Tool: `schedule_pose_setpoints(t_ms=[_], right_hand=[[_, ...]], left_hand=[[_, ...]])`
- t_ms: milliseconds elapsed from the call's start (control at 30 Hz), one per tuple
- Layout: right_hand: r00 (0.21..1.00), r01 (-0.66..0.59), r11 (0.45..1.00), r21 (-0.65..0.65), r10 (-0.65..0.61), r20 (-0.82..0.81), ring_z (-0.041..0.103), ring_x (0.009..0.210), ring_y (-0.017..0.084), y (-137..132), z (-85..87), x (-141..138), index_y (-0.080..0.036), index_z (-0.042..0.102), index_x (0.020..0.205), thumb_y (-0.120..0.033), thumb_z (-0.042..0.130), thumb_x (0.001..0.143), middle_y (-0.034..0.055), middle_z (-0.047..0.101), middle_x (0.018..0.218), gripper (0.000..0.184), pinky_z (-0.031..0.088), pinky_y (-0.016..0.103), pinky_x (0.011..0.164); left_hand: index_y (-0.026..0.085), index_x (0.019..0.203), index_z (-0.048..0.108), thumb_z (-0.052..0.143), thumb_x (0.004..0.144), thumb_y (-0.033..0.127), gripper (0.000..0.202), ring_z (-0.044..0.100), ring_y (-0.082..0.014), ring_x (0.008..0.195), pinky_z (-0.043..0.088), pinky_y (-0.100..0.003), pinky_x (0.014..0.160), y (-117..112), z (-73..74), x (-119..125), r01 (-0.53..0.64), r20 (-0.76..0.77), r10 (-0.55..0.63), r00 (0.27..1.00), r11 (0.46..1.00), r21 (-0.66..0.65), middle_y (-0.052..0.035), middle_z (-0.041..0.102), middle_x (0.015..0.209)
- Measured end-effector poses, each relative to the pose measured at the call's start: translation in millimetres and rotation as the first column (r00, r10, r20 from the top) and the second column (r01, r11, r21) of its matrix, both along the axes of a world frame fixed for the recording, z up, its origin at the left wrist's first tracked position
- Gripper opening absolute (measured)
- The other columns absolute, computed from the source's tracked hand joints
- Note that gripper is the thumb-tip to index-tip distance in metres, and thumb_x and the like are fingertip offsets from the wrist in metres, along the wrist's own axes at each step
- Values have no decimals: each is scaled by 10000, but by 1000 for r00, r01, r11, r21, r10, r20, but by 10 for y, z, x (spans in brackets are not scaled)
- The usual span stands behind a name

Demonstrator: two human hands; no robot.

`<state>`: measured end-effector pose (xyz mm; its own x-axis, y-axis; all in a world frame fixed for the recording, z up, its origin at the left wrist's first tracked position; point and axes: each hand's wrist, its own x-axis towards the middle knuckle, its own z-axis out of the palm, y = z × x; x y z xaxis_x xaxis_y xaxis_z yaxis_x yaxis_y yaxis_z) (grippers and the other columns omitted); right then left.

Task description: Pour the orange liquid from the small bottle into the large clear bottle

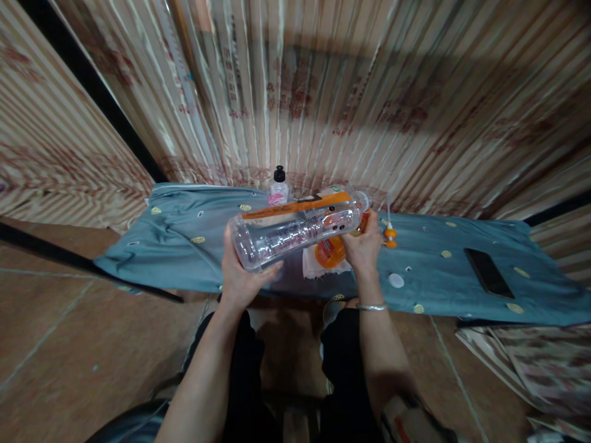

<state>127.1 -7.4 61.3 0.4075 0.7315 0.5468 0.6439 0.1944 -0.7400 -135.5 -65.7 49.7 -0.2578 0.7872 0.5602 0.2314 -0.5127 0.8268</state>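
A large clear plastic bottle (290,237) with an orange label lies tilted across the air above the cloth-covered surface, its neck end higher at the right. My left hand (242,274) is wrapped round its base, thumb along the underside. At the neck end, my right hand (362,246) is closed against the bottle; its fingertips are partly hidden. Just beneath sits an orange bottle (329,252), largely covered by the clear one, on a white cloth (311,264). Whether my right hand also touches the orange bottle, I cannot tell.
Behind stands a small bottle with a black cap (279,175). To the right are an orange pump head (390,237) with its tube, a white round cap (396,280) and a black phone (489,272). A striped curtain (295,92) hangs behind the teal cloth (184,246).
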Motion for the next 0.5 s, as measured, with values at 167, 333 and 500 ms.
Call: schedule_pose_setpoints(t_ms=[167,333,500], right_hand=[[1000,-4,1000,4,4,-4,706,941,291,4,-2,3,-194,603,1265,-478,764,744,112,761,1083,615,577,487,916],[1000,-8,1000,18,8,1,707,963,297,-2,5,3,-203,618,1218,-498,752,747,118,758,1097,572,578,492,920],[1000,-7,1000,12,7,11,712,960,298,9,-19,13,-203,605,1255,-509,754,754,116,763,1100,606,579,496,927]], left_hand=[[231,1546,427,914,627,697,1140,623,-384,1391,495,-599,1182,6,-9,-1,-1,4,1,1000,1000,11,-195,611,1487],[235,1553,423,919,616,701,1159,639,-375,1368,510,-582,1171,1,7,-3,-4,-4,4,1000,1000,6,-191,611,1489],[221,1538,438,912,613,719,1152,616,-389,1397,496,-599,1184,-6,11,1,-4,-8,4,1000,1000,-13,-194,604,1494]])
